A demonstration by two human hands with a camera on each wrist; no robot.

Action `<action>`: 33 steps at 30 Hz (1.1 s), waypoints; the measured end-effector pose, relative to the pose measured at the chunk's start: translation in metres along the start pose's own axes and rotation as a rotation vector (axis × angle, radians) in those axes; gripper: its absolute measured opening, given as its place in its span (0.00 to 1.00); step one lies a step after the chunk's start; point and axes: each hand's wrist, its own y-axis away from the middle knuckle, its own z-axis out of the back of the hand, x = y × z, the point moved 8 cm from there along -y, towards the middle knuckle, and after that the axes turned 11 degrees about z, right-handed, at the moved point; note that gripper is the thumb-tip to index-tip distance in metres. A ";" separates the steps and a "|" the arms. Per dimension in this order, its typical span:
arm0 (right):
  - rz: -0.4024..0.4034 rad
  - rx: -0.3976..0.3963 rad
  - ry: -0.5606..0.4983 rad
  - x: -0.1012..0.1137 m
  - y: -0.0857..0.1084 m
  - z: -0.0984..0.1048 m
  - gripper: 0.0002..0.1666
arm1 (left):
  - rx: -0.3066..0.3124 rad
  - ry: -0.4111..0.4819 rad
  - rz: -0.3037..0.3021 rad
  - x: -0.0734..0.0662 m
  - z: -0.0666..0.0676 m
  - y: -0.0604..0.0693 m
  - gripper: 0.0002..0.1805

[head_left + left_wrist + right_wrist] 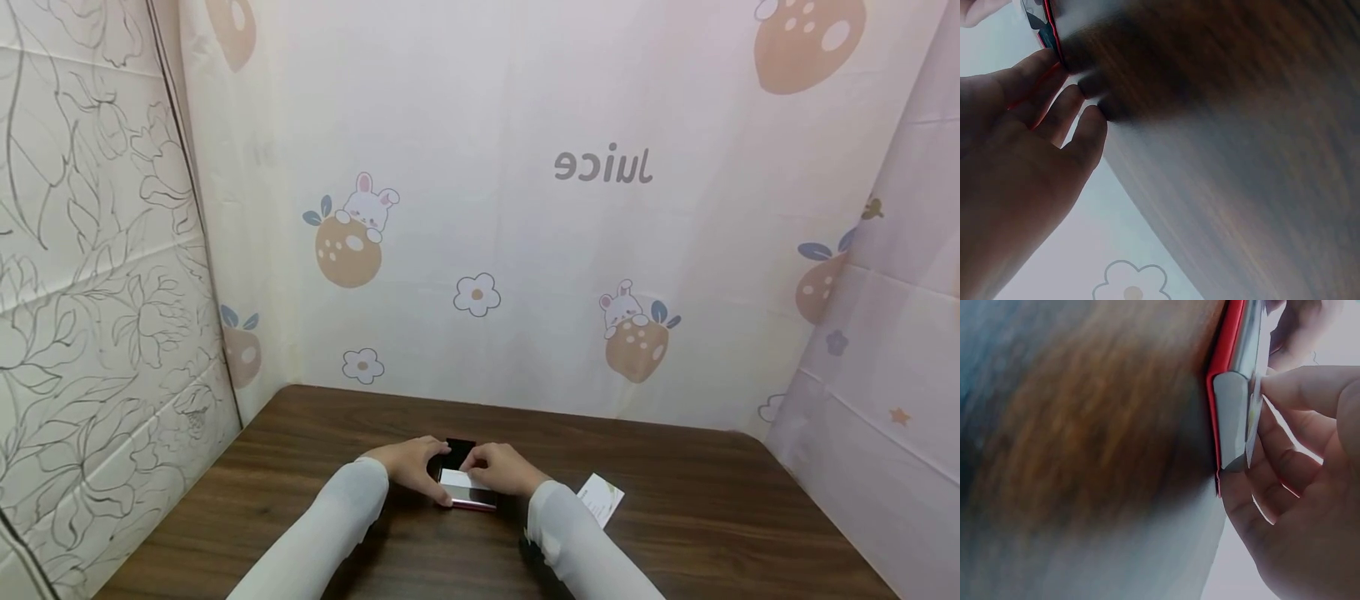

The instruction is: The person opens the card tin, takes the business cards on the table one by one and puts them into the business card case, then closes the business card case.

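Observation:
A small business card case (pixel 477 497) with a shiny metal face and red edging lies on the table, its black lid raised on the far side. My left hand (pixel 408 465) grips the case at its left side, thumb by the near corner and fingers toward the back. In the left wrist view, those fingers (pixel 1088 134) reach the red-edged rim. Over the case, my right hand (pixel 508 471) pinches a white card (pixel 456 477) between thumb and index finger. From the right wrist, this card (pixel 1255 422) appears flat along the case's metal face (pixel 1232 415).
A printed white card (pixel 602 497) lies on the dark wooden table (pixel 712 508), just right of my right forearm. Behind the table hangs a pale curtain (pixel 480 225) with fruit and rabbit prints. Flower-patterned sheeting (pixel 105 250) covers the left side.

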 end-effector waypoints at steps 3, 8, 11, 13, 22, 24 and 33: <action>-0.001 0.017 -0.005 -0.001 0.000 -0.001 0.07 | 0.001 0.002 0.001 0.000 -0.001 0.000 0.53; 0.006 0.023 -0.009 -0.002 0.000 -0.002 0.08 | 0.006 0.015 -0.001 0.000 -0.001 0.000 0.53; 0.009 0.024 -0.009 -0.002 0.000 -0.001 0.09 | 0.002 0.009 -0.004 0.001 0.000 -0.001 0.53; 0.005 0.026 -0.013 -0.003 0.001 -0.002 0.10 | -0.001 0.002 -0.002 0.001 -0.001 -0.001 0.53; -0.001 0.032 0.001 0.000 0.003 0.001 0.10 | -0.002 0.007 0.005 -0.002 0.001 0.002 0.53; 0.002 0.028 -0.003 0.001 0.004 0.002 0.10 | -0.002 0.005 0.009 -0.001 0.001 0.002 0.53; -0.035 -0.044 -0.032 -0.013 0.012 0.012 0.10 | -0.005 -0.004 0.011 -0.001 0.001 0.002 0.52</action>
